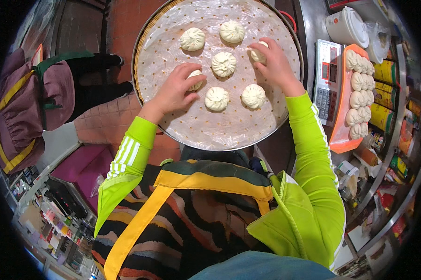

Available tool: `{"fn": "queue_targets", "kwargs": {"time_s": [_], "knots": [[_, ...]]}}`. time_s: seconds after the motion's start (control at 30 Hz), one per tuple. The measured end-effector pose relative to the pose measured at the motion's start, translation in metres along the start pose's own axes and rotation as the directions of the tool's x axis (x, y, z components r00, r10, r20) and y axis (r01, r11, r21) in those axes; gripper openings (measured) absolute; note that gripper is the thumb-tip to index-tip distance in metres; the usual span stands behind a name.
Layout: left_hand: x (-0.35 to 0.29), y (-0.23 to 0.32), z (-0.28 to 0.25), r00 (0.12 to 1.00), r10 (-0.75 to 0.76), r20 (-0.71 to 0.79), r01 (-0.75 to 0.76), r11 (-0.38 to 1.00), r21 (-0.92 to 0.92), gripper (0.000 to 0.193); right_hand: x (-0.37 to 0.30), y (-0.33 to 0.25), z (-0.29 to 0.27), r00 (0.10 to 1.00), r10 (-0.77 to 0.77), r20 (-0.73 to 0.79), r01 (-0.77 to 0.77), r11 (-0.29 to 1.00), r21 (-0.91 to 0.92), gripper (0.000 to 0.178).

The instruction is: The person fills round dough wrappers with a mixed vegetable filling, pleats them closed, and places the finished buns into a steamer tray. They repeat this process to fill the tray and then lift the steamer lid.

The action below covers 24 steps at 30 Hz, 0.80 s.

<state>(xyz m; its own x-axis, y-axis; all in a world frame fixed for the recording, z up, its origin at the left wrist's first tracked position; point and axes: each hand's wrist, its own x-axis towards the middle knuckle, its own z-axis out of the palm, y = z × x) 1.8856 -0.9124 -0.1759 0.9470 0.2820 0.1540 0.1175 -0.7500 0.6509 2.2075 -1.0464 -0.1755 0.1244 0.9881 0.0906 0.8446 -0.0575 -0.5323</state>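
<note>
A large round steamer tray point(140, 70) lined with perforated paper point(241, 128) lies before me. Pleated white buns rest on it, one in the middle point(223, 64) and others spaced around it. My left hand point(175, 91) has its thumb and fingers curled round a bun point(196, 81) left of the middle one. On the right, my right hand point(275, 65) grips another bun point(258, 53), partly hidden by its fingers. Both held buns appear to be down on the paper.
Right of the steamer, a digital scale point(327, 79) stands on a metal counter point(313, 23), beside an orange tray point(340, 133) of shaped buns and a white bucket point(343, 27). Shelves of packages line the far right. Another person point(24, 102) in a purple apron stands at left on the tiled floor point(122, 28).
</note>
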Motion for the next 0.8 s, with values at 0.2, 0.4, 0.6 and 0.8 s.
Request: {"fn": "queue_targets", "kwargs": {"time_s": [0.2,0.4,0.6,0.8], "knots": [[0.000,-0.005,0.006,0.985,-0.100,-0.142,0.109,0.992,0.059,0.053,0.011,0.009,0.003,0.996,-0.090,0.020,0.092,0.992,-0.091,0.054],[-0.001,-0.003,-0.004,0.988,-0.128,-0.091,0.134,0.990,0.054,0.050,-0.033,-0.021,-0.019,0.973,0.109,-0.202,-0.101,0.994,0.052,0.061],[0.003,0.027,-0.006,0.965,0.010,-0.262,0.039,0.983,0.179,0.059,-0.098,-0.065,-0.002,0.999,-0.025,0.036,0.022,0.995,0.096,0.067],[0.000,0.063,0.049,0.992,0.117,0.037,-0.116,0.993,-0.020,0.062,-0.100,-0.051,0.015,0.999,-0.028,0.045,0.019,0.984,0.176,0.066]]}}
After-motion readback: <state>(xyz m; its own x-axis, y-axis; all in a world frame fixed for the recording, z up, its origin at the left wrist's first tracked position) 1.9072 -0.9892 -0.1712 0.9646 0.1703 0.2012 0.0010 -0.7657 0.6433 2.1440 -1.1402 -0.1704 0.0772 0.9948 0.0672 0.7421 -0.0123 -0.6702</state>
